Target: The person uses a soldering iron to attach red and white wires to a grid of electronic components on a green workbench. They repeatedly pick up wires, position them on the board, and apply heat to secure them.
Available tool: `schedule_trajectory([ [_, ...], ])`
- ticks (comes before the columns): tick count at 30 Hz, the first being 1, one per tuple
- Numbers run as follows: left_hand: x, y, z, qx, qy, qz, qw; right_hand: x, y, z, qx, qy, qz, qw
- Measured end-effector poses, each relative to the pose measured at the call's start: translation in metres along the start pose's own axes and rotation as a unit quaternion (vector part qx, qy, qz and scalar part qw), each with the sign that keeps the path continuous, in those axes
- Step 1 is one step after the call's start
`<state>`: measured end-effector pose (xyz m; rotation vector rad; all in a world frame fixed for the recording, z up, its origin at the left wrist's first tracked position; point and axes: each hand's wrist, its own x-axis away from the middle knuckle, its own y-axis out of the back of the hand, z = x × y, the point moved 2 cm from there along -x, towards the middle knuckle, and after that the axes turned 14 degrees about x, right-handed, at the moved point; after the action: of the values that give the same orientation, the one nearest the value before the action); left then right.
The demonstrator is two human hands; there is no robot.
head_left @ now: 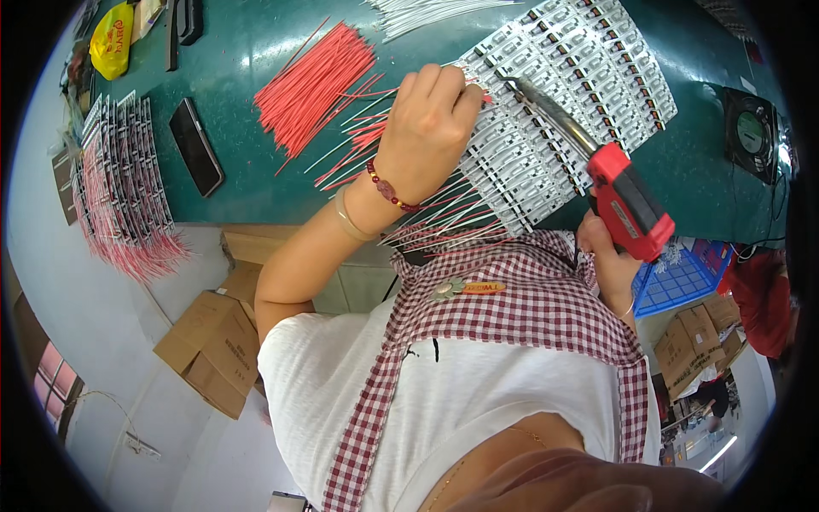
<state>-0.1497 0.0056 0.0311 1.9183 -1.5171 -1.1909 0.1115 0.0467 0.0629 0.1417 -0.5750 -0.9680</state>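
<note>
My left hand (431, 128) is closed in a pinch over the left part of a panel of small circuit boards (589, 64). A thin red wire (487, 99) shows at its fingertips. My right hand (611, 260) grips a red-and-black soldering gun (630, 200), whose metal tip points left, just above the boards and close to my left fingers. Red and white wires (456, 213) stick out from the panel's near-left edge. Left of my left hand lies a thick bundle of loose red wires (316, 81), with a few stray ones beneath my wrist.
White wires (435, 13) lie at the far edge. Leftward are a phone (196, 149), wired board panels (124, 162) and a yellow bag (111, 43). A black fan (752, 132) stands right, above a blue basket (682, 282). Cardboard boxes (209, 341) sit below the green table (256, 183).
</note>
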Motion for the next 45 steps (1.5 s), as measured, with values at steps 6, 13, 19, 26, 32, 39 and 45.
schedule_trajectory([
  [6, -0.002, -0.001, -0.001, -0.021, 0.004, 0.01, 1.0, -0.001, 0.0, -0.002, -0.065, 0.05, 0.005, 0.997],
  [13, -0.001, 0.005, -0.004, -0.038, -0.025, -0.031, 0.998, 0.003, -0.003, -0.006, -0.062, 0.036, 0.004, 0.997],
  [19, 0.007, -0.006, -0.007, 0.021, -0.012, -0.028, 0.999, 0.004, -0.005, -0.018, -0.03, 0.032, 0.016, 0.999],
  [26, 0.004, -0.006, -0.01, 0.013, 0.0, -0.02, 1.0, 0.008, -0.003, -0.027, -0.011, -0.022, 0.017, 1.0],
  [32, 0.002, -0.005, -0.01, 0.002, 0.008, -0.002, 1.0, 0.008, -0.003, -0.022, 0.023, 0.069, 0.001, 0.997],
  [39, 0.001, -0.003, -0.01, -0.022, 0.01, 0.006, 1.0, 0.009, 0.001, -0.027, 0.007, 0.072, 0.018, 0.997],
  [45, 0.006, -0.003, -0.008, -0.022, 0.015, -0.003, 1.0, 0.006, -0.003, -0.021, -0.006, 0.049, 0.025, 0.998],
])
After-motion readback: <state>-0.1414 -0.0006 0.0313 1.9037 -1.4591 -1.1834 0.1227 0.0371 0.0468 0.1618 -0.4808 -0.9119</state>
